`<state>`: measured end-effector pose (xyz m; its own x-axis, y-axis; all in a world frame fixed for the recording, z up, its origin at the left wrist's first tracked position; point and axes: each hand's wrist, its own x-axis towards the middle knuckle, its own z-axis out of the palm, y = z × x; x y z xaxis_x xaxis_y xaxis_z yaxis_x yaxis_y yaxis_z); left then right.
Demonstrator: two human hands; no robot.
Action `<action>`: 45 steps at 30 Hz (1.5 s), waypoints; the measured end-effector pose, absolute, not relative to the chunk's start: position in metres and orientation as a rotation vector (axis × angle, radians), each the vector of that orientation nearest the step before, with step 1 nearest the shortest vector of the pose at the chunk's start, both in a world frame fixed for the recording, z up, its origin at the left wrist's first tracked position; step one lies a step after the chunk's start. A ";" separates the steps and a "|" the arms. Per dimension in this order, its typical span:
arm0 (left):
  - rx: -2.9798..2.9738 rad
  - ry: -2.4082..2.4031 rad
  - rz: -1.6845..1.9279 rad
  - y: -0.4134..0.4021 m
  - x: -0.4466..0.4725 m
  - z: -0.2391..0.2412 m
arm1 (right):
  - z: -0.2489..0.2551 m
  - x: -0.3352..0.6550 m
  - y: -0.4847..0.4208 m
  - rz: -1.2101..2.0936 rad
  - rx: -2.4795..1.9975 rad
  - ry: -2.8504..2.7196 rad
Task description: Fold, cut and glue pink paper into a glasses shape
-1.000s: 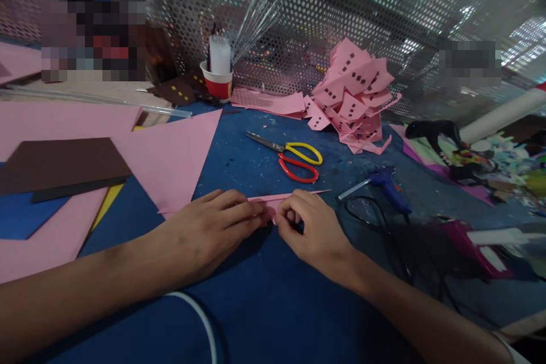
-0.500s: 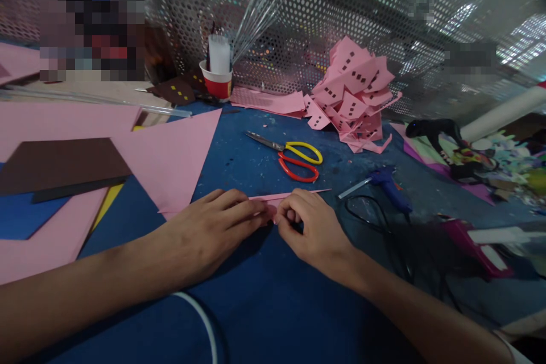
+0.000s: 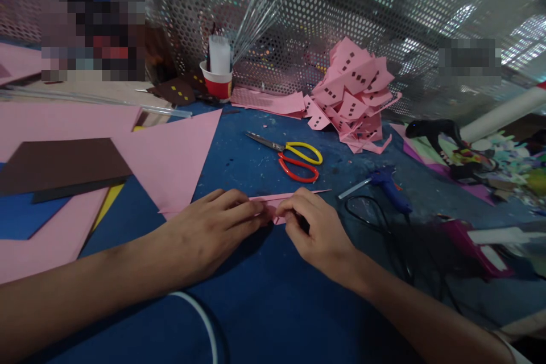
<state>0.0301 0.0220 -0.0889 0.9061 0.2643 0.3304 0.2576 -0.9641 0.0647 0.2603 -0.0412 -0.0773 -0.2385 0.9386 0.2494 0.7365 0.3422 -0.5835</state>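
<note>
A narrow strip of pink paper (image 3: 273, 198) lies on the blue table (image 3: 256, 307) in front of me. My left hand (image 3: 209, 230) rests flat on its left part, fingers stretched out and pressing it down. My right hand (image 3: 318, 227) has its fingers curled into a pinch on the strip's near edge, close to the left fingertips. The strip's thin right tip pokes out beyond the right hand.
Yellow-and-red scissors (image 3: 294, 158) lie just behind the hands. A blue glue gun (image 3: 386, 185) with a black cord lies at the right. A heap of pink cut-outs (image 3: 354, 94), a red cup (image 3: 219, 82), large pink sheets (image 3: 170, 159) and a brown sheet (image 3: 60, 168) surround the spot.
The right hand's fingers have closed tighter onto the strip and shifted slightly right. The left hand has stayed in place.
</note>
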 end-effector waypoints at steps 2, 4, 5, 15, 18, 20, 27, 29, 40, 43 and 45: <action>3.038 0.416 0.543 0.022 0.030 -0.089 | -0.077 0.260 -0.042 0.457 -1.465 -2.063; 3.030 0.419 0.541 0.022 0.029 -0.089 | -0.077 0.260 -0.043 0.434 -1.473 -2.075; 3.027 0.419 0.539 0.023 0.029 -0.089 | -0.078 0.260 -0.043 0.421 -1.476 -2.079; 3.030 0.425 0.545 0.022 0.030 -0.089 | -0.083 0.260 -0.044 0.310 -1.460 -2.126; 3.033 0.426 0.553 0.022 0.030 -0.090 | -0.082 0.260 -0.044 0.233 -1.453 -2.186; 3.047 0.410 0.554 0.022 0.030 -0.090 | -0.081 0.260 -0.045 0.175 -1.454 -2.233; 3.071 0.381 0.510 0.022 0.030 -0.089 | -0.075 0.259 -0.048 0.041 -1.343 -2.298; 3.058 0.374 0.520 0.022 0.030 -0.089 | -0.074 0.259 -0.047 0.039 -1.318 -2.334; 3.087 0.415 0.514 0.020 0.030 -0.088 | -0.073 0.262 -0.047 -0.023 -1.259 -2.480; 3.093 0.440 0.535 0.019 0.029 -0.086 | -0.077 0.263 -0.047 -0.033 -1.225 -2.422; 3.081 0.453 0.556 0.018 0.029 -0.086 | -0.078 0.263 -0.047 -0.022 -1.222 -2.408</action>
<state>0.0294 0.0177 -0.0856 0.8974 0.2750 0.3452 0.2825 -0.9588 0.0293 0.2628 -0.0473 -0.0781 -0.5144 0.7649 0.3877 0.7720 0.6099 -0.1790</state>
